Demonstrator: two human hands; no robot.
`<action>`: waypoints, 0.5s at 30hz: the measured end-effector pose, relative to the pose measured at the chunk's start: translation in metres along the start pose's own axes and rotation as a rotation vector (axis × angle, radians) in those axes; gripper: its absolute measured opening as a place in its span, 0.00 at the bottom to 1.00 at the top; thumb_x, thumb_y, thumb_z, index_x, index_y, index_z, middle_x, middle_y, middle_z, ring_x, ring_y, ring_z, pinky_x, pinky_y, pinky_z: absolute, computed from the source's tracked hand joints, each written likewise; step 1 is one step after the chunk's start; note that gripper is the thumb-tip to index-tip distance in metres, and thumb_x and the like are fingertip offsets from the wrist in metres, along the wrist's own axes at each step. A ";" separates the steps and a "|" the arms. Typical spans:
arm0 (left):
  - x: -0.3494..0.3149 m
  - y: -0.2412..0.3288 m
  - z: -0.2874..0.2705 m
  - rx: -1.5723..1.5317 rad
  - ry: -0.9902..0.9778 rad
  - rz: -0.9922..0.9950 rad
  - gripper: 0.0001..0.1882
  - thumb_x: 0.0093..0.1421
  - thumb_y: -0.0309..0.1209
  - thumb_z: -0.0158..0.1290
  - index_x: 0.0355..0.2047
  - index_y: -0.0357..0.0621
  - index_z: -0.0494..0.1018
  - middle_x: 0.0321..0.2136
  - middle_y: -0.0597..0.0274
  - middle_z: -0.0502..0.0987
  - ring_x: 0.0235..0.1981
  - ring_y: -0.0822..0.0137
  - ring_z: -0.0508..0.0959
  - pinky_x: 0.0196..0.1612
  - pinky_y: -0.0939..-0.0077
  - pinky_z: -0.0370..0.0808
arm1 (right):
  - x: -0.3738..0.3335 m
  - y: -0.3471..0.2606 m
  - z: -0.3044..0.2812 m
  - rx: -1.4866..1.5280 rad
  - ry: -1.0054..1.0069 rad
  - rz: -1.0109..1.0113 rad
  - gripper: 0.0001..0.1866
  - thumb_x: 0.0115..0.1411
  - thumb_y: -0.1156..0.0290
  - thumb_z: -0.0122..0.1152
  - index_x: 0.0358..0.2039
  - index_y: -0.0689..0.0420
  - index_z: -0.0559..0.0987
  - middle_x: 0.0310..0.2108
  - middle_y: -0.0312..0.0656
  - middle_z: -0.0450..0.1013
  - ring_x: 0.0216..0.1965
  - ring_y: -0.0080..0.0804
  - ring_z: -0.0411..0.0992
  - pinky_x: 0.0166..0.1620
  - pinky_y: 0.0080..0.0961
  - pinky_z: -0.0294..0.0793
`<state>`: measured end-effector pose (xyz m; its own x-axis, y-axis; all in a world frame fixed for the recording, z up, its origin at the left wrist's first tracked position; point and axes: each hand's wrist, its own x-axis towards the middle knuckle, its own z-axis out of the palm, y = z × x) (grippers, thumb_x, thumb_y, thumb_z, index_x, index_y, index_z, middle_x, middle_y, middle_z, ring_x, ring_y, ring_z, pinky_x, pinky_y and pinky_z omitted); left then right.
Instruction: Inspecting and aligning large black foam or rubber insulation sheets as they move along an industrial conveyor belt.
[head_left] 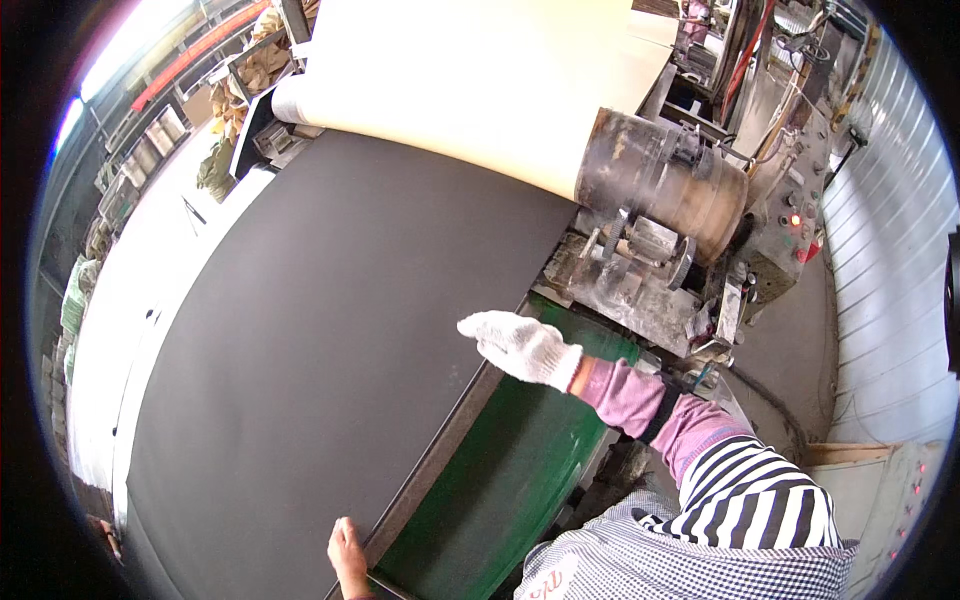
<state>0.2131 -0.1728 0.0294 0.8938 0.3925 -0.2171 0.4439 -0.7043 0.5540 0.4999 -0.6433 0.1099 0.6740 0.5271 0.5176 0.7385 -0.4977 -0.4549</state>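
Observation:
A wide dark grey sheet (330,300) slopes across the middle, running down from a roller wrapped in pale tan sheet (470,90). My right hand (522,346), in a white knitted glove, lies over the sheet's right edge with its fingers stretched out together, pointing left. No object shows in it. At the lower edge, my bare left hand (346,548) rests at the sheet's near right border, its fingers extended and partly seen. A green board or belt surface (490,470) lies beside the sheet, under my right wrist.
A worn metal drum (660,180) with gears and a bracket (645,250) stands right of the roller. Beyond it is a control panel (790,210) with lit red lamps. Another person's hand (104,535) shows at the far left rim. A corrugated wall (890,230) borders the right.

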 end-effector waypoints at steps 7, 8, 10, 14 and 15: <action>-0.047 -0.084 0.008 0.472 0.347 0.244 0.18 0.67 0.40 0.50 0.39 0.36 0.80 0.43 0.48 0.78 0.49 0.49 0.76 0.54 0.57 0.71 | -0.139 -0.091 -0.034 0.344 -0.418 0.634 0.18 0.69 0.59 0.51 0.55 0.51 0.75 0.37 0.42 0.81 0.37 0.36 0.81 0.42 0.33 0.79; -0.048 -0.063 0.020 0.258 0.330 0.047 0.21 0.65 0.44 0.53 0.42 0.35 0.80 0.46 0.46 0.79 0.53 0.48 0.74 0.58 0.55 0.68 | -0.154 -0.104 -0.036 0.306 -0.461 0.727 0.18 0.69 0.58 0.51 0.54 0.51 0.76 0.37 0.42 0.81 0.34 0.34 0.81 0.41 0.32 0.79; -0.040 -0.016 0.037 0.305 0.372 0.126 0.23 0.62 0.46 0.56 0.41 0.36 0.80 0.46 0.47 0.78 0.52 0.48 0.74 0.58 0.56 0.69 | -0.174 -0.127 -0.035 0.226 -0.533 0.741 0.18 0.68 0.55 0.52 0.52 0.51 0.78 0.34 0.41 0.81 0.32 0.34 0.81 0.40 0.31 0.79; -0.023 0.065 0.063 0.353 0.569 0.320 0.27 0.58 0.55 0.56 0.22 0.40 0.75 0.28 0.51 0.78 0.34 0.49 0.78 0.40 0.55 0.74 | -0.184 -0.178 -0.011 0.414 -0.565 0.972 0.16 0.64 0.59 0.60 0.48 0.52 0.82 0.26 0.39 0.81 0.26 0.24 0.78 0.34 0.24 0.77; -0.022 0.080 0.067 0.272 0.555 0.316 0.27 0.58 0.56 0.56 0.22 0.41 0.76 0.26 0.51 0.78 0.34 0.49 0.79 0.39 0.54 0.74 | -0.183 -0.190 -0.001 0.386 -0.540 0.956 0.14 0.63 0.62 0.61 0.45 0.53 0.84 0.24 0.38 0.80 0.23 0.22 0.76 0.30 0.22 0.75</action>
<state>0.2331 -0.2773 0.0246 0.8500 0.3375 0.4044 0.2332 -0.9295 0.2858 0.2362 -0.6460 0.1023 0.8105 0.3213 -0.4898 -0.1814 -0.6574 -0.7314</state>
